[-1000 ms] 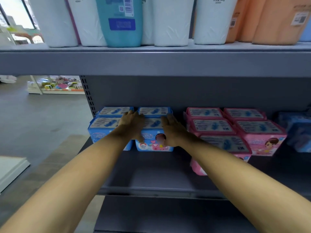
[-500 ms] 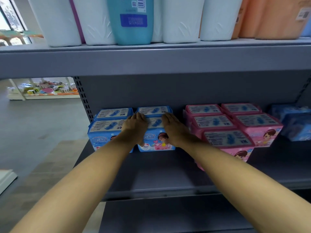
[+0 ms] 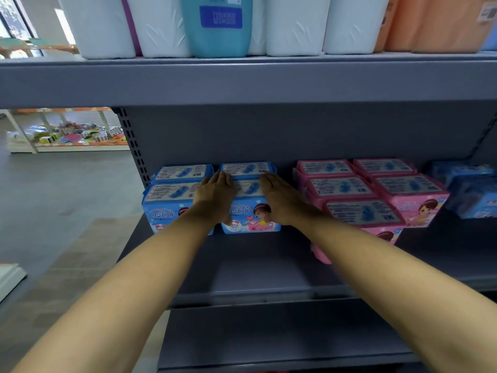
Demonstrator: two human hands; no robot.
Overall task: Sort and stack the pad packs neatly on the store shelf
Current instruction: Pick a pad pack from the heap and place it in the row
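Both hands lie flat with straight fingers on the front blue pack (image 3: 250, 211), the left hand (image 3: 215, 196) along its left edge and the right hand (image 3: 279, 199) along its right edge, pressing rather than gripping, fingertips reaching the pack behind.

Going left to right along the shelf (image 3: 255, 267): the blue packs (image 3: 172, 195) look finished, in two columns set square to each other and pushed well back. The pink packs (image 3: 341, 188) next to them are less tidy; their front pack (image 3: 363, 215) sits forward of its row, and something pink pokes out low beneath it, possibly a fallen pack, though an arm hides most of it. At the far right, darker blue packs (image 3: 468, 189) are blurred and seem loosely piled. By my judgement, roughly a third is done; the pink and dark groups remain.
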